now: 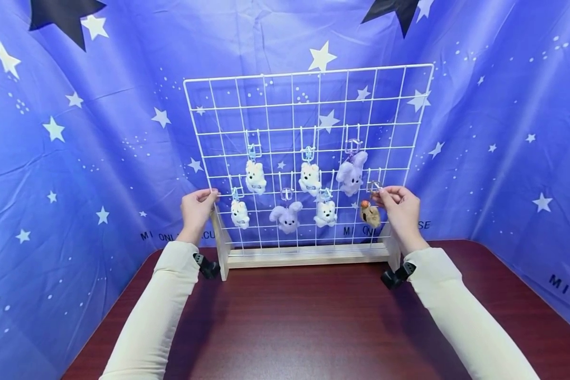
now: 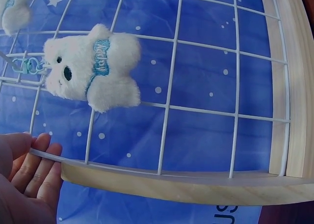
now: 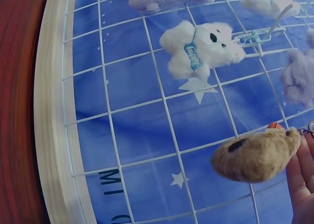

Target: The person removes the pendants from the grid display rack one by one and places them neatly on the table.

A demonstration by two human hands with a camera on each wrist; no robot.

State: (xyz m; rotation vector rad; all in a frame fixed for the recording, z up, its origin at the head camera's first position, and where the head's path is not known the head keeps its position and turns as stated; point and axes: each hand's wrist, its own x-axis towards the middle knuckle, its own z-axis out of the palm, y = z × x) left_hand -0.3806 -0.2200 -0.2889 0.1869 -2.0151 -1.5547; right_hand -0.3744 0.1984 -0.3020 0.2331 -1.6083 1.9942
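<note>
A white wire grid (image 1: 309, 111) stands upright in a wooden base (image 1: 309, 256). My left hand (image 1: 198, 208) pinches the grid's left edge wire, thumb on one side and fingers (image 2: 46, 177) on the other. At the right side, my right hand (image 1: 402, 211) pinches the metal clasp (image 1: 374, 186) of a brown plush keychain (image 1: 370, 214) by a hook. This plush, with an orange bit on top, dangles before the grid. Nearest the left hand hangs a white bear keychain (image 2: 93, 67) with a blue collar.
More white bear keychains (image 1: 310, 177) and two purple long-eared plush keychains (image 1: 287, 216) hang from hooks across the grid. Underneath is a dark red wooden table (image 1: 304, 322). A blue star-patterned curtain (image 1: 100, 158) surrounds it at the back and sides.
</note>
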